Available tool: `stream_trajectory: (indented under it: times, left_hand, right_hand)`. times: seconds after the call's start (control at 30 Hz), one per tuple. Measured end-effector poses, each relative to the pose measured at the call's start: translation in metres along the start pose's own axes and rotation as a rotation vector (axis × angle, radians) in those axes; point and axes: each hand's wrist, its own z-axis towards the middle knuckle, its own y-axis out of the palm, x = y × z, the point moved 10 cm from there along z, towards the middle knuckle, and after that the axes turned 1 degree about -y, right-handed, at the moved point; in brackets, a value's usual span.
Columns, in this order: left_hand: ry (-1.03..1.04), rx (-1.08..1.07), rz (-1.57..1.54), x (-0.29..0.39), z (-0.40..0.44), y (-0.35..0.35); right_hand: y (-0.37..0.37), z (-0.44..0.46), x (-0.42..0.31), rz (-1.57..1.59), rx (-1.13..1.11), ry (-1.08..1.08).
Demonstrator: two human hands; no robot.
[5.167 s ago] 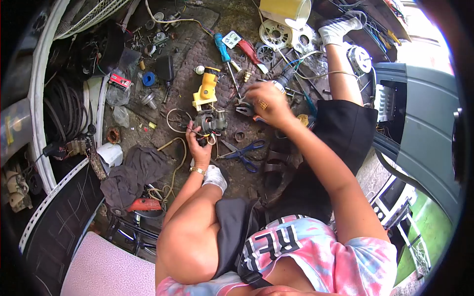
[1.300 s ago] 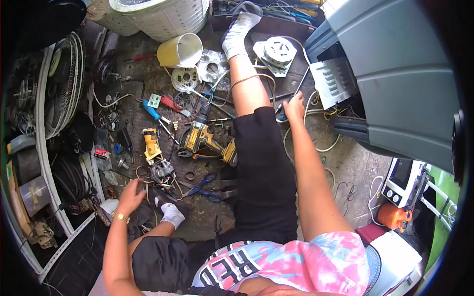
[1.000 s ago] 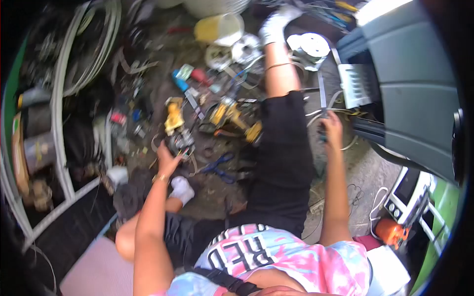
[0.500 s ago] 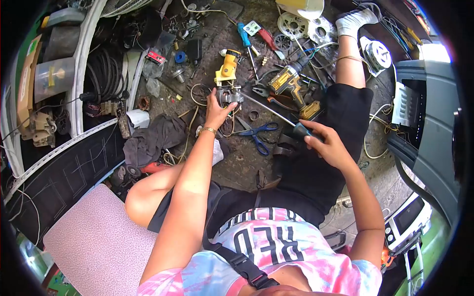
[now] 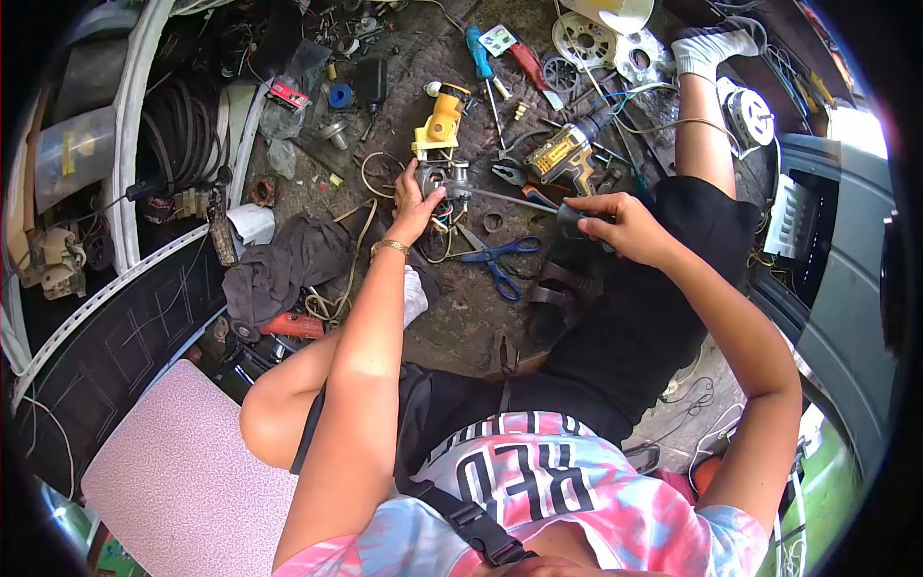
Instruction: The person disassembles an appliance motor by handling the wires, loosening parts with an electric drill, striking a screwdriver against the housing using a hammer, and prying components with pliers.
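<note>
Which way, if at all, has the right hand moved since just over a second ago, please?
Yes: the right hand, gripping the long screwdriver, has moved leftward, away from the vented metal panel and closer to the blue-handled scissors.

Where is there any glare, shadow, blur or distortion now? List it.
In the head view, glare whitens the upper right, above the grey panel; its corners go black and the edges look fisheye-bent; the coil at left sits in shadow; left hand and right hand look fairly sharp.

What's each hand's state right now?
Left hand: closed, holding the wired motor part.
Right hand: closed, holding the screwdriver by its handle.
</note>
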Motion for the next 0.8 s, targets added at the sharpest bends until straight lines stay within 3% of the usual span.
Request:
stream_trajectory:
  times: [0.1, 0.7, 0.8]
  left_hand:
    - [-0.003, -0.004, -0.006, 0.002, -0.001, -0.001]
    - [0.049, 0.112, -0.041, 0.019, -0.008, -0.008]
    - [0.027, 0.126, -0.036, 0.017, -0.009, -0.007]
  right_hand:
    - [0.001, 0.005, 0.003, 0.008, -0.029, 0.093]
    - [0.0, 0.015, 0.01, 0.05, -0.054, 0.03]
    - [0.001, 0.014, 0.018, 0.125, -0.108, 0.142]
